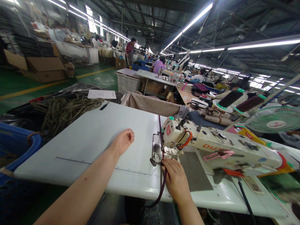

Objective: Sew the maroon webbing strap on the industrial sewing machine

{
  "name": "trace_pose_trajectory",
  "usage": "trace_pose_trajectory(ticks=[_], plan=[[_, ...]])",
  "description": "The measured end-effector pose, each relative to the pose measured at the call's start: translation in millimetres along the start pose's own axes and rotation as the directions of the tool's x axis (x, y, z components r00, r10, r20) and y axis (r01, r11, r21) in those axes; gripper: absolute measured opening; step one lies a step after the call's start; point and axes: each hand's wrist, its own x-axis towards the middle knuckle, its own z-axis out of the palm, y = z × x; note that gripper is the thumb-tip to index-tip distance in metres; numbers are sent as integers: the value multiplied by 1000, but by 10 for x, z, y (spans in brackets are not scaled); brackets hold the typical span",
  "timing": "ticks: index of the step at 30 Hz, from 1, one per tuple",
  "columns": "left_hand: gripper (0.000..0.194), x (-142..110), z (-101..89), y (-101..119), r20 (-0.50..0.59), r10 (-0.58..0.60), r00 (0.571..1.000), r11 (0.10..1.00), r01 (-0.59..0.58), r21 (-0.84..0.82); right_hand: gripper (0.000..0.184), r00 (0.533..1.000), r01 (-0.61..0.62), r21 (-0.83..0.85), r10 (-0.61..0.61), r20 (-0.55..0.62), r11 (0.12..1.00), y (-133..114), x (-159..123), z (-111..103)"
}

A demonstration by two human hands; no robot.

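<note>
A narrow dark purple strip (163, 182) runs from the front edge of the table up under the presser foot of a white sewing machine (199, 137) and out behind it. My right hand (174, 176) lies just in front of the needle area, fingers stretched forward and close together, with the strip held at its thumb side. Its thumb is mostly hidden. My left hand (123, 141) hovers over or rests on the white tabletop (93, 134), left of the machine's metal plate. Its fingers curl into a loose fist, and nothing shows in them.
Olive-grey cords (67, 112) lie heaped at the left, near a blue plastic basket (21, 140). A paper sheet (102, 94) and a fabric-lined bin (150, 104) are behind the table. Thread cones (231, 98) and a green fan (276, 120) stand at the right. Other people work farther back.
</note>
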Motion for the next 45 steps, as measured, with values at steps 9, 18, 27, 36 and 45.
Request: trace_pose_trajectory(ticks=[9,18,27,36,45], plan=[[14,10,-22,1,8,2,1000,1000,-2,-2,27,1000,-1,11,1,-7,1000,1,2,6],[15,11,-14,7,8,1,1000,1000,-1,2,26,1000,3,5,-2,-10,1000,-13,14,0],[16,16,-25,-6,14,4,1000,1000,-4,-5,26,1000,9,6,-8,-19,1000,-6,6,6],[16,31,-41,-17,24,1,1000,1000,-1,0,28,1000,3,18,-3,-15,1000,-10,15,-7],[15,10,-4,1,1,-8,1000,1000,8,-4,27,1000,5,3,-5,0,1000,-3,8,-1]])
